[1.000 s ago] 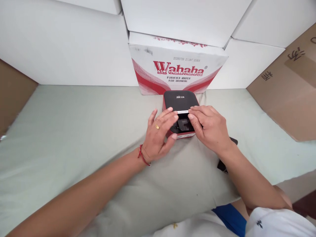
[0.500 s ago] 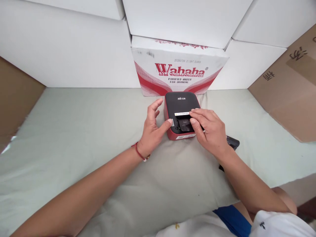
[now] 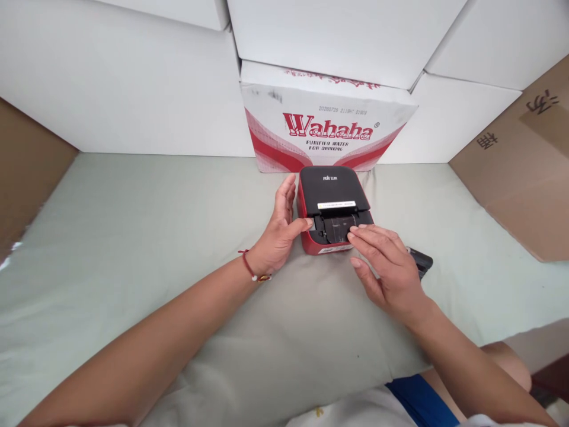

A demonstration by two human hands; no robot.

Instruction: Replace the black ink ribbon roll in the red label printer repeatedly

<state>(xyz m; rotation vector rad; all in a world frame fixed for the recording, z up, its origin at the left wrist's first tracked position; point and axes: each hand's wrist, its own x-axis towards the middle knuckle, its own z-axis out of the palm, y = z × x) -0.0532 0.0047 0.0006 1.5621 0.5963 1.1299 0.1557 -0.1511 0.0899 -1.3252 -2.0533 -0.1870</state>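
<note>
A label printer (image 3: pixel 331 187) with a black top and red sides sits on the cloth. Its front part is exposed, and a dark glossy strip (image 3: pixel 340 228) lies there below a white sticker (image 3: pixel 336 205). My left hand (image 3: pixel 281 234) steadies the printer from its left side, the thumb on the top edge near a grey patch and the fingers along the red wall. My right hand (image 3: pixel 391 270) is at the front right corner, fingers stretched out. Its fingertips touch or hover just over the right end of the dark strip; I cannot tell which.
Behind the printer stands a red and white Wahaha water carton (image 3: pixel 329 127), with white boxes (image 3: pixel 155 83) stacked around it. A brown carton (image 3: pixel 515 160) stands on the right, another brown panel (image 3: pixel 31 178) on the left. A black object (image 3: pixel 420 262) lies partly behind my right hand.
My right hand has slid down and toward me, off the sticker's right end, so more of the dark strip shows. The fingers of my left hand have come closer to the printer's side.
</note>
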